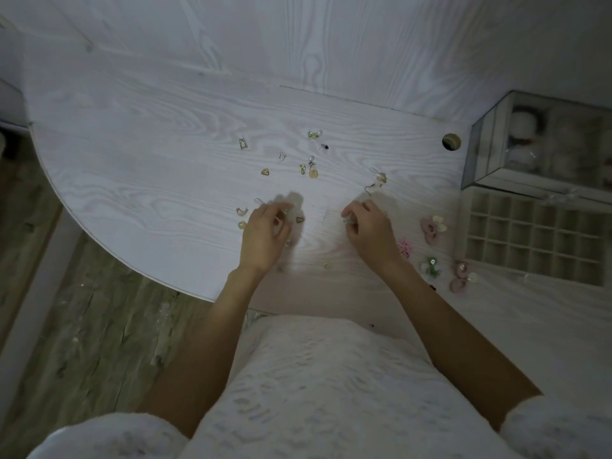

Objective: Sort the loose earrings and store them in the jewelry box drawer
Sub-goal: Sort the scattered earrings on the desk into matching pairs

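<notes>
Two hands work among scattered earrings (312, 173): left hand (265, 231) and right hand (369, 231) each pinch one.

We count two hands over one white table (149, 134): the left hand (265, 233) and the right hand (371, 233). One clear jewelry box (490, 140) stands at the right, with one gridded drawer (533, 238) pulled out in front of it. Some nineteen loose earrings (313, 173) lie scattered, though small ones blur. Of those, six are larger flower-like earrings (430, 228) beside the drawer.
</notes>
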